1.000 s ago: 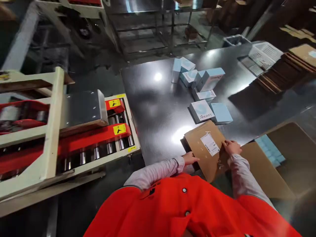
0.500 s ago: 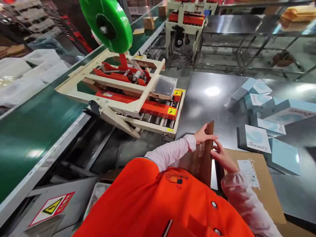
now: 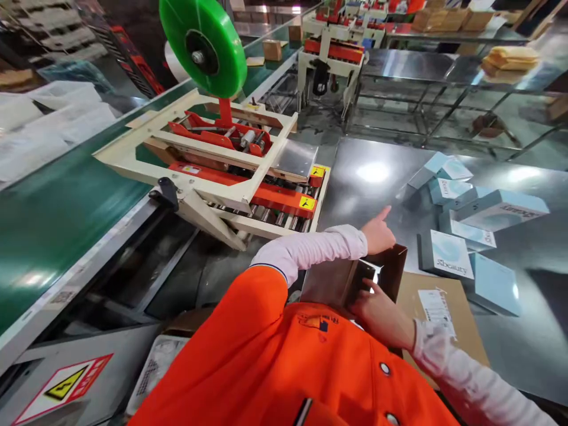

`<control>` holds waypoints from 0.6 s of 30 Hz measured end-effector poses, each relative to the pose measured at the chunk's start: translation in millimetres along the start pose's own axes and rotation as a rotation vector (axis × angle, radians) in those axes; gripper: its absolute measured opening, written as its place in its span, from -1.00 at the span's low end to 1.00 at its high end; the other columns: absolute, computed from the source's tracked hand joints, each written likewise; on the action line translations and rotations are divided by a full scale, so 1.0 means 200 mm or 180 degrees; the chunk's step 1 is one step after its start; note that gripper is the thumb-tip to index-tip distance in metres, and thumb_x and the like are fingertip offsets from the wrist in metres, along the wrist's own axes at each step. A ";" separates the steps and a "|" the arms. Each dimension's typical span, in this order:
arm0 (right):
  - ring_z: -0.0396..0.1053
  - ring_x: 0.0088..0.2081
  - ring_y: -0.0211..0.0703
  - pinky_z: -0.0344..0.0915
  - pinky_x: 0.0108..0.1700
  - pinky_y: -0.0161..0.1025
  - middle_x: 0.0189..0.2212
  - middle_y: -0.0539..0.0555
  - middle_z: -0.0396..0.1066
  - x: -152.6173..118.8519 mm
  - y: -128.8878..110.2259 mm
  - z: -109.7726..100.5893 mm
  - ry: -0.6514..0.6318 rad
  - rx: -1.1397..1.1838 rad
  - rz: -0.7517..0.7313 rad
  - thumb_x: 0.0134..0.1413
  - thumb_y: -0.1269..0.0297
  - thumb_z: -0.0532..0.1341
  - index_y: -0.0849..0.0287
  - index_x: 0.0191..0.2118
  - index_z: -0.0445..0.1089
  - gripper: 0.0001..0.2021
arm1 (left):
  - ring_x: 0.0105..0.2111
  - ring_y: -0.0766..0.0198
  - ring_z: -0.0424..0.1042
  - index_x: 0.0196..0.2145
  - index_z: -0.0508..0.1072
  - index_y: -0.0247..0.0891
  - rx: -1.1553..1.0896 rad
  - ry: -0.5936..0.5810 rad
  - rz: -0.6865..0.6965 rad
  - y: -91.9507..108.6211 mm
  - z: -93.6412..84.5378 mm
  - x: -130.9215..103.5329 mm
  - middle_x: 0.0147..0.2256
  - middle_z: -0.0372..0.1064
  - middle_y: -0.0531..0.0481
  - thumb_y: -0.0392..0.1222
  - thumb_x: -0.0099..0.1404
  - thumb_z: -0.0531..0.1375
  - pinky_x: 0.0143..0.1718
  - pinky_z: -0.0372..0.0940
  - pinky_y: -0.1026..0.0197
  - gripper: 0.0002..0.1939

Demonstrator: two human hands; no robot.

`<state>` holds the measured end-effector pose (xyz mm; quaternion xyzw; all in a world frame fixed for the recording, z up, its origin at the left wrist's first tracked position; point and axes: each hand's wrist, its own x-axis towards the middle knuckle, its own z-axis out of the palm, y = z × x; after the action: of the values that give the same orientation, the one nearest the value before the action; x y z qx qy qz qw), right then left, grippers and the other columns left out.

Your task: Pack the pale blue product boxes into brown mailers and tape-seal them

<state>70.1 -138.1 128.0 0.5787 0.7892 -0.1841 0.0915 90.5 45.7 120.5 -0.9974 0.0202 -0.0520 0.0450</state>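
A brown cardboard box [image 3: 326, 281] stands against my orange front, its top opened out so that its dark inside shows. At its far edge is my left hand [image 3: 379, 234], one finger pointing outward and the others bent down at the carton. My right hand [image 3: 384, 313] is on the near right side of the opening, fingers curled at the box's wall, their tips partly hidden. To the right lies a flat piece of cardboard [image 3: 465, 340] with a torn white label [image 3: 435, 309].
Several pale blue boxes [image 3: 452, 254] lie on the metal table [image 3: 355, 195] at the right. A taping machine [image 3: 248, 204] with a green tape roll [image 3: 202, 53] stands on the left, beside a green conveyor belt [image 3: 75, 207]. A bundle of yellow packets [image 3: 510, 59] sits farther back.
The narrow folded box has opened out between my hands. My left hand has shifted slightly right along the far edge, and my right hand has come down and nearer. The view has shifted slightly.
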 end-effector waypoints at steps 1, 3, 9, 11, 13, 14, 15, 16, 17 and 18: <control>0.46 -0.20 -0.02 0.14 0.16 0.10 -0.39 0.12 0.57 0.02 0.02 -0.02 -0.0230 0.0052 -0.0065 0.22 0.25 0.20 0.12 -0.31 0.60 -0.79 | -0.34 0.11 0.56 -0.34 0.65 -0.23 -0.0019 -0.0093 -0.0014 0.02 0.01 -0.01 -0.41 0.59 -0.09 -0.19 0.39 0.15 0.34 -0.32 -0.37 -0.73; 0.47 -0.14 0.04 0.20 0.03 -0.01 -0.37 0.14 0.59 0.05 0.10 -0.06 -0.0346 0.0001 0.0229 0.15 0.16 0.29 0.11 -0.34 0.61 -0.82 | -0.37 0.18 0.56 -0.35 0.65 -0.19 -0.0156 -0.0158 -0.0037 0.05 0.03 -0.02 -0.42 0.59 -0.08 -0.14 0.42 0.12 0.32 -0.15 -0.29 -0.68; 0.54 -0.25 0.06 0.22 -0.27 -0.21 -0.29 0.27 0.59 0.03 0.32 -0.02 -0.0731 0.0395 0.0778 0.23 -0.06 0.20 0.22 -0.24 0.61 -0.58 | -0.25 0.14 0.54 -0.20 0.64 -0.16 -0.0263 -0.0443 0.0387 0.09 0.09 0.08 -0.21 0.59 -0.17 -0.26 0.33 0.18 0.12 0.13 -0.15 -0.79; 0.55 -0.25 0.02 0.20 -0.33 -0.24 -0.24 0.27 0.59 0.01 0.35 0.02 -0.0718 0.0750 0.0658 0.34 0.00 0.07 0.21 -0.13 0.58 -0.56 | -0.14 0.09 0.51 -0.09 0.60 -0.04 -0.0335 -0.0559 0.0524 0.07 0.09 0.11 -0.10 0.55 -0.14 -0.24 0.30 0.20 0.09 0.14 -0.16 -0.73; 0.55 -0.28 -0.01 0.20 -0.34 -0.24 -0.25 0.27 0.59 0.00 0.36 0.05 -0.0611 0.0815 0.0866 0.38 0.11 0.03 0.23 -0.13 0.57 -0.60 | -0.04 0.04 0.45 -0.05 0.58 0.02 -0.0467 -0.0766 0.0701 0.06 0.09 0.13 -0.06 0.52 -0.11 -0.06 0.32 0.20 0.06 0.16 -0.13 -0.73; 0.54 -0.31 -0.02 0.20 -0.34 -0.22 -0.28 0.28 0.58 0.00 0.36 0.05 -0.0511 0.0726 0.1075 0.36 0.17 0.06 0.25 -0.17 0.57 -0.64 | -0.01 0.02 0.42 -0.07 0.59 -0.01 -0.0521 -0.0856 0.0727 0.07 0.10 0.14 -0.06 0.52 -0.12 0.02 0.34 0.17 0.06 0.17 -0.12 -0.72; 0.53 -0.34 -0.02 0.21 -0.34 -0.20 -0.31 0.30 0.58 0.00 0.35 0.06 -0.0374 0.0593 0.1288 0.32 0.23 0.11 0.26 -0.23 0.58 -0.68 | -0.01 0.02 0.41 -0.11 0.61 -0.06 -0.0564 -0.0873 0.0706 0.08 0.12 0.15 -0.08 0.52 -0.14 0.07 0.37 0.12 0.06 0.17 -0.12 -0.68; 0.51 -0.35 -0.01 0.22 -0.32 -0.18 -0.33 0.33 0.57 -0.01 0.35 0.06 -0.0211 0.0458 0.1469 0.27 0.29 0.15 0.28 -0.28 0.58 -0.74 | 0.00 0.01 0.41 -0.16 0.62 -0.13 -0.0600 -0.0781 0.0659 0.10 0.14 0.16 -0.09 0.52 -0.16 0.05 0.40 0.08 0.09 0.16 -0.14 -0.64; 0.50 -0.34 0.02 0.22 -0.29 -0.15 -0.33 0.36 0.55 -0.03 0.36 0.06 -0.0066 0.0339 0.1613 0.22 0.36 0.18 0.30 -0.31 0.57 -0.78 | 0.01 0.02 0.40 -0.19 0.61 -0.20 -0.0624 -0.0583 0.0573 0.14 0.17 0.17 -0.09 0.51 -0.18 -0.02 0.42 0.05 0.15 0.13 -0.17 -0.64; 0.48 -0.32 0.04 0.22 -0.26 -0.12 -0.33 0.40 0.54 -0.06 0.36 0.06 0.0043 0.0243 0.1672 0.17 0.42 0.20 0.31 -0.34 0.56 -0.82 | 0.03 0.02 0.39 -0.19 0.60 -0.26 -0.0645 -0.0320 0.0457 0.18 0.20 0.18 -0.07 0.50 -0.20 -0.11 0.43 0.05 0.21 0.07 -0.19 -0.66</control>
<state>141.1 -134.5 108.7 0.7680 0.6050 -0.1797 0.1089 129.4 11.1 80.9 -0.9942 0.0944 0.0038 -0.0513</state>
